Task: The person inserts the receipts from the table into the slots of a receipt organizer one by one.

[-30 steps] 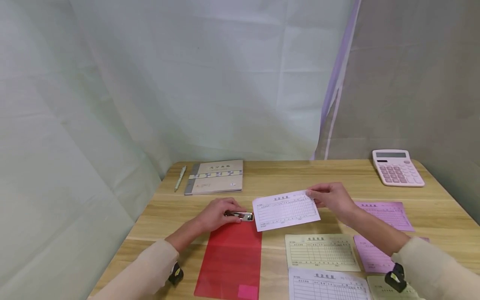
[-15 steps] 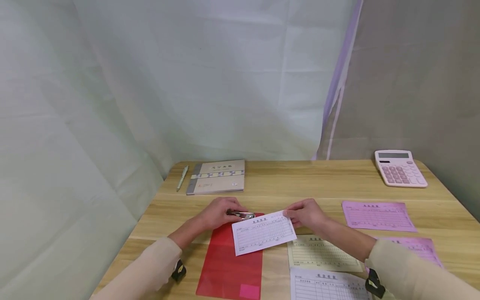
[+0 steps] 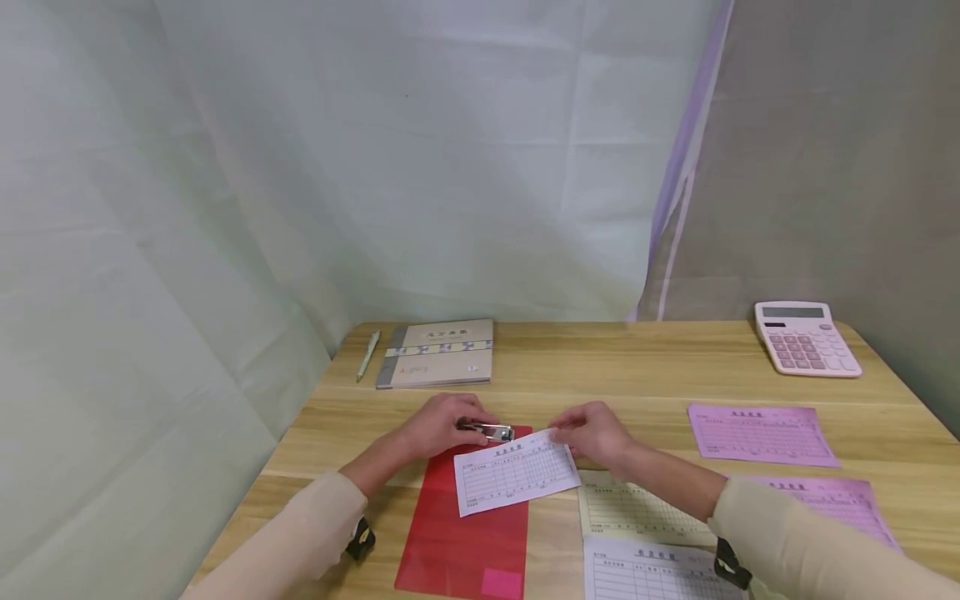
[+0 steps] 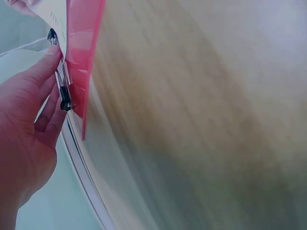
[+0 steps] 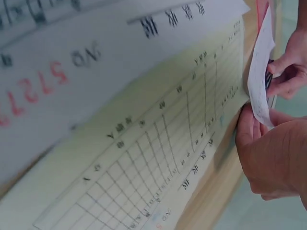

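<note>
My left hand (image 3: 447,422) pinches the metal clip (image 3: 491,432) at the top edge of a red clipboard (image 3: 457,550); the left wrist view shows thumb and fingers on either side of the clip (image 4: 61,79). A white printed receipt slip (image 3: 513,473) lies tilted over the upper part of the board, close below the clip. Its upper right corner is pinched between the thumb and fingers of my right hand (image 3: 596,435). In the right wrist view this slip (image 5: 260,72) bends slightly, with both hands near it.
Right of the clipboard lie a yellow slip (image 3: 637,508), another white slip (image 3: 652,571) and two pink slips (image 3: 763,435), partly under my right arm. At the back are a pen (image 3: 368,356), a notebook (image 3: 438,354) and a pink calculator (image 3: 806,339).
My right hand has carried the white slip left and down, from beside the clipboard to over its upper part. My left hand has stayed on the clip.
</note>
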`<state>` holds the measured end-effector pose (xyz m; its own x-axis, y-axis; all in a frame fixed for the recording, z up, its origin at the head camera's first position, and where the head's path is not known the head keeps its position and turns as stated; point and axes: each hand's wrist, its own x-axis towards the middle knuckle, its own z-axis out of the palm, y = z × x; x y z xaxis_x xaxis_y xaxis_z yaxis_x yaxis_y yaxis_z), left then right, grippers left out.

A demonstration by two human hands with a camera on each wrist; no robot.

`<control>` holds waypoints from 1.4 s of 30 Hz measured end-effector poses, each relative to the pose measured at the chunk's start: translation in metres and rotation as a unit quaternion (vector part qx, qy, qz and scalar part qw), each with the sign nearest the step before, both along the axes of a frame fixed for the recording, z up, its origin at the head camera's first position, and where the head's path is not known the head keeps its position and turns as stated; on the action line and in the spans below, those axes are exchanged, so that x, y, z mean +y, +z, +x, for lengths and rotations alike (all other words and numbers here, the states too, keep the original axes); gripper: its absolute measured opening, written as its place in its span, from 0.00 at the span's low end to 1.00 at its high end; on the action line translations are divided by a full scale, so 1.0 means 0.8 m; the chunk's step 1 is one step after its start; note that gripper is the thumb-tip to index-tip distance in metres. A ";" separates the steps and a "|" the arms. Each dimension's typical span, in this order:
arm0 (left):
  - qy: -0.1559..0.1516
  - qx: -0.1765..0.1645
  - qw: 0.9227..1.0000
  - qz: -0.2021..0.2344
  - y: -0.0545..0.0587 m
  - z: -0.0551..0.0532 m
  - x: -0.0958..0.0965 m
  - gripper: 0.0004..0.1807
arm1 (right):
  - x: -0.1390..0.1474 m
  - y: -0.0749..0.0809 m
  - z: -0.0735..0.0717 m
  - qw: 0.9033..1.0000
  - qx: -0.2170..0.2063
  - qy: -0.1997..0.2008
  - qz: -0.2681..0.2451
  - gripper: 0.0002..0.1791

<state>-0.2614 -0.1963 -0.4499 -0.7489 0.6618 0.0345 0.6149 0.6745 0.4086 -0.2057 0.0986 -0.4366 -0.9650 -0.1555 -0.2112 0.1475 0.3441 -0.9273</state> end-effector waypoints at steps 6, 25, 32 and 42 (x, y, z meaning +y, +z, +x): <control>-0.005 0.008 1.000 -0.026 0.005 0.001 0.002 0.20 | -0.003 -0.001 -0.005 0.999 0.029 0.004 0.034 0.07; -0.051 0.052 0.994 -0.086 0.023 -0.004 0.014 0.17 | -0.040 -0.003 -0.013 1.000 -0.008 -0.010 -0.025 0.05; -0.075 0.098 0.986 -0.112 0.021 0.001 0.014 0.17 | -0.041 -0.013 -0.013 0.999 -0.015 0.005 -0.034 0.05; -0.115 0.230 0.952 -0.166 0.013 0.013 0.014 0.17 | -0.044 -0.018 -0.011 0.999 0.040 0.005 0.032 0.04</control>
